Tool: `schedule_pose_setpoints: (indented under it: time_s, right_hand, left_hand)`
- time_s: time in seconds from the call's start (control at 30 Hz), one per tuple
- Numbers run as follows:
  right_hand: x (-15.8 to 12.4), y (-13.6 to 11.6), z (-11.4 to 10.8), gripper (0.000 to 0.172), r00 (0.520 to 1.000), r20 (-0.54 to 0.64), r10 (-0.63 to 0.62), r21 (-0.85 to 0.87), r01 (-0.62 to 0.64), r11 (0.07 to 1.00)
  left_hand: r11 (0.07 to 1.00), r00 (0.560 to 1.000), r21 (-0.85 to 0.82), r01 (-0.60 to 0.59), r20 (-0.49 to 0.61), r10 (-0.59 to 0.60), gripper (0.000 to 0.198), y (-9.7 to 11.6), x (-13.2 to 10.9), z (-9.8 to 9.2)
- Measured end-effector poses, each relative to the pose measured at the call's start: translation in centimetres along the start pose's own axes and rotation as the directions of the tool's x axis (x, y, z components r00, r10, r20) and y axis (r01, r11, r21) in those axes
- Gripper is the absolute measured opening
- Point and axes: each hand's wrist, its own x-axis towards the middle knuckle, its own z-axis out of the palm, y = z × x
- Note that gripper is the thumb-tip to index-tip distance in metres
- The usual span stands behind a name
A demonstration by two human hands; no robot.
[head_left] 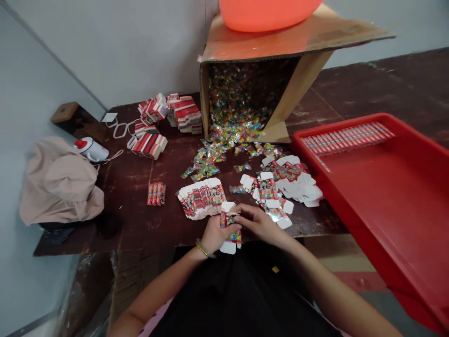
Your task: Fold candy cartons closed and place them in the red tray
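Observation:
My left hand [215, 232] grips a small printed candy box [235, 238] in red and bright colours, with white flaps standing out at both ends. Thumb and fingers of my right hand [257, 222] are closed at the upper end of this box, by its flap; whether a candy packet is between them is hidden. Just beyond my left hand lies a fanned row of flat box blanks [201, 199]. More loose blanks [268, 187] are heaped past my right hand. A single clear packet of coloured candies [237, 189] rests between the two groups.
A cardboard carton [284, 107] on its side spills candy packets [228, 133] onto the table; an orange basin [270, 14] sits on top. At right, a red tray [379, 187] holds rows of filled boxes [347, 138]. Bundled blanks [149, 145], a bottle [91, 149] and cloth [61, 182] are left.

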Motion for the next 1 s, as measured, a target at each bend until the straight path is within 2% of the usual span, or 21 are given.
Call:
schedule_pose_setpoints:
  time_s: [0.1, 0.17, 0.2, 0.27, 0.37, 0.47, 0.53, 0.6, 0.73, 0.83, 0.87, 0.93, 1.0]
  right_hand:
    - [-1.1, 0.5, 2.0, 0.029, 0.972, -0.228, 0.059, 0.023, -0.055, 0.998]
    - [-1.9, 0.8, 2.6, 0.033, 0.957, -0.257, 0.132, 0.114, -0.105, 0.988]
    - [-2.4, 1.1, 2.7, 0.032, 0.957, -0.234, 0.174, 0.189, -0.131, 0.973]
    - [-3.3, 1.8, 2.8, 0.032, 0.955, -0.128, 0.268, 0.389, -0.200, 0.899]
    - [-4.2, 3.2, 2.8, 0.035, 0.911, 0.090, 0.401, 0.672, -0.353, 0.651]
    - [-4.4, 3.9, 3.1, 0.038, 0.850, 0.252, 0.463, 0.801, -0.452, 0.392]
    - [-4.0, 3.7, 3.3, 0.038, 0.832, 0.311, 0.460, 0.809, -0.486, 0.332]
    - [-3.5, 3.1, 3.6, 0.037, 0.831, 0.344, 0.436, 0.760, -0.520, 0.391]
    - [-2.4, 2.1, 4.0, 0.040, 0.833, 0.402, 0.379, 0.590, -0.552, 0.589]
    - [-2.0, 2.2, 4.5, 0.041, 0.822, 0.437, 0.364, 0.488, -0.557, 0.672]
    - [-1.9, 2.3, 4.8, 0.041, 0.839, 0.407, 0.361, 0.456, -0.529, 0.716]
    - [-2.0, 2.2, 5.3, 0.039, 0.905, 0.268, 0.330, 0.375, -0.413, 0.830]
    - [-2.2, 1.9, 5.7, 0.039, 0.958, 0.111, 0.263, 0.262, -0.284, 0.922]
  left_hand:
    - [0.996, 0.986, 0.047, -0.073, -0.144, 0.079, 0.037, -1.0, -0.5, 0.0]
    - [0.991, 0.976, 0.059, -0.124, -0.174, 0.132, 0.050, -1.1, -1.3, -0.3]
    - [0.988, 0.978, 0.066, -0.138, -0.152, 0.146, 0.051, -1.0, -1.8, -0.5]
    - [0.989, 0.989, 0.078, -0.127, -0.068, 0.132, 0.041, -0.8, -2.8, -0.9]
    - [0.994, 0.997, 0.080, -0.072, 0.038, 0.069, 0.034, -0.7, -4.0, -1.2]
    - [0.991, 0.992, 0.113, -0.065, 0.111, 0.052, 0.039, -1.0, -5.0, -1.3]
    - [0.985, 0.990, 0.159, -0.067, 0.132, 0.046, 0.034, -1.3, -5.6, -1.3]
    - [0.980, 0.991, 0.188, -0.059, 0.128, 0.035, 0.028, -1.5, -6.1, -1.5]
    - [0.991, 0.994, 0.134, -0.023, 0.111, 0.008, 0.026, -1.7, -6.9, -2.0]
    - [0.994, 0.999, 0.106, 0.035, -0.009, -0.035, 0.024, -1.9, -7.0, -2.1]
    - [0.995, 0.996, 0.075, 0.068, -0.065, -0.064, 0.026, -2.1, -6.9, -2.1]
    - [0.983, 0.974, -0.086, 0.164, -0.144, -0.175, 0.027, -2.6, -6.6, -2.0]
    - [0.909, 0.939, -0.322, 0.264, -0.132, -0.319, 0.029, -3.0, -6.4, -1.8]
